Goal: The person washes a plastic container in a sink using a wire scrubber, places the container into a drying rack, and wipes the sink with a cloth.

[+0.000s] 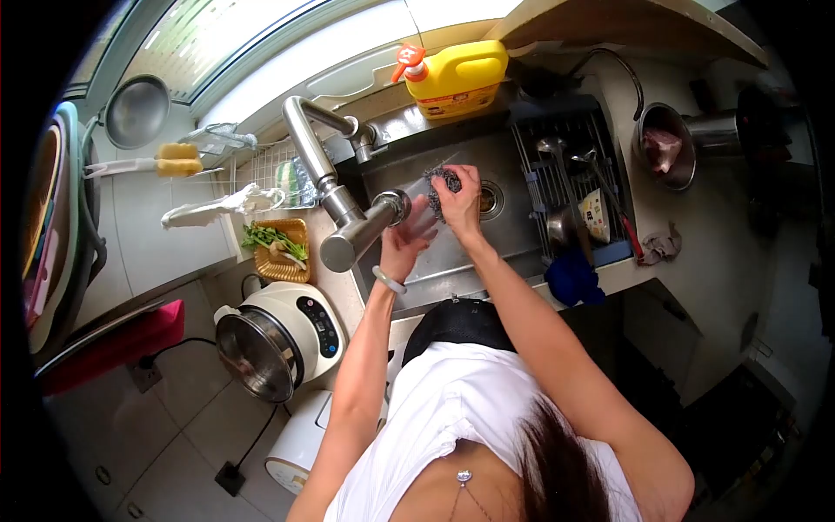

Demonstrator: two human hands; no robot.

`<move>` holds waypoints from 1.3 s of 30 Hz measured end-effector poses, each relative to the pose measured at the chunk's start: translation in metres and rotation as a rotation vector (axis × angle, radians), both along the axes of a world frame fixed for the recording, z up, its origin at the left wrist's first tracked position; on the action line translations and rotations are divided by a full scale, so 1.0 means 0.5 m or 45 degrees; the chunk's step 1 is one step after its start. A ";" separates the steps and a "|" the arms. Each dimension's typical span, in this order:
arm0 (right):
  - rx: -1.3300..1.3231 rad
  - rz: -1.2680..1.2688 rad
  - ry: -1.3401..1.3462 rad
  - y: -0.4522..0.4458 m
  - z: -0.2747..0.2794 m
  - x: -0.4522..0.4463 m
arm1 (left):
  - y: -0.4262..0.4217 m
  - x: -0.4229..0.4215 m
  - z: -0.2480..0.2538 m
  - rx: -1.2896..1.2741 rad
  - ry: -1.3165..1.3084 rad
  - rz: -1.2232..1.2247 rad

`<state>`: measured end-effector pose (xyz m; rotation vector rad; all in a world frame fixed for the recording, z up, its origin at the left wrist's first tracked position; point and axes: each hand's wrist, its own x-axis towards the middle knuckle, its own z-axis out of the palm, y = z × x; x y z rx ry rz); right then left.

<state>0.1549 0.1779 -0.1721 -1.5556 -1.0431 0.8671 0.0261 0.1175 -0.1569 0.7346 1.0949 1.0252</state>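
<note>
Above the steel sink (509, 230), my right hand (461, 204) has its fingers closed around a dark, curly steel wool scourer (444, 183). My left hand (409, 242), a pale bangle on its wrist, is right under the head of the faucet (393, 207). Its fingers look stretched out and apart, partly blurred by what seems to be running water. Between the two hands there is only a small gap. The drain (490, 200) lies just right of my right hand.
A yellow jug with a red pump (457, 78) stands behind the sink. To the right, a drying rack (535, 174) holds ladles, and a pot with raw meat (663, 150) sits beyond. At left are a basket of greens (283, 248) and a white cooker (304, 326).
</note>
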 end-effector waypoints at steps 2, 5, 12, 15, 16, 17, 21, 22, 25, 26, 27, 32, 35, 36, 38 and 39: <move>0.004 0.080 -0.061 -0.011 -0.004 -0.004 | -0.011 -0.005 -0.020 0.014 -0.127 0.006; 0.079 0.144 -0.078 -0.049 0.041 -0.046 | -0.006 -0.011 -0.065 0.303 0.328 -0.144; -0.066 0.034 0.038 -0.024 -0.070 -0.002 | -0.022 0.005 -0.026 0.115 0.120 -0.108; 0.070 0.138 -0.021 -0.072 0.007 -0.048 | -0.025 -0.003 -0.068 0.283 0.318 -0.011; 0.064 0.124 -0.032 -0.068 0.011 -0.049 | -0.023 -0.002 -0.057 0.245 0.354 -0.008; 0.055 0.111 -0.044 -0.066 0.015 -0.048 | -0.028 -0.002 -0.044 0.203 0.388 -0.005; -0.311 -0.169 -0.025 0.000 -0.151 0.039 | -0.041 -0.002 0.030 0.015 -0.101 -0.091; -0.434 -0.225 0.091 0.003 -0.200 0.064 | -0.047 -0.002 0.036 -0.018 -0.081 -0.124; -0.640 -0.259 0.561 0.010 -0.209 0.107 | -0.060 -0.014 0.020 -0.092 -0.108 -0.133; -0.634 -0.262 0.562 0.009 -0.212 0.122 | -0.061 -0.019 0.012 -0.037 -0.122 -0.064; -0.672 -0.206 0.683 0.002 -0.216 0.135 | -0.057 -0.018 0.015 0.015 -0.138 0.004; -0.607 -0.248 1.075 -0.014 -0.212 0.124 | -0.058 -0.037 0.016 -0.047 -0.298 0.102; -0.431 -0.263 1.030 0.008 -0.159 0.136 | -0.046 -0.077 -0.004 -0.023 -0.229 -0.020; -0.354 -0.191 0.803 0.016 -0.162 0.152 | -0.043 -0.099 -0.015 -0.110 -0.181 -0.163; -0.221 0.095 0.344 0.026 -0.150 0.178 | -0.023 -0.115 -0.020 -0.510 -0.258 -0.188; -0.221 0.096 0.343 0.031 -0.134 0.175 | -0.002 -0.106 -0.010 -0.509 -0.259 -0.187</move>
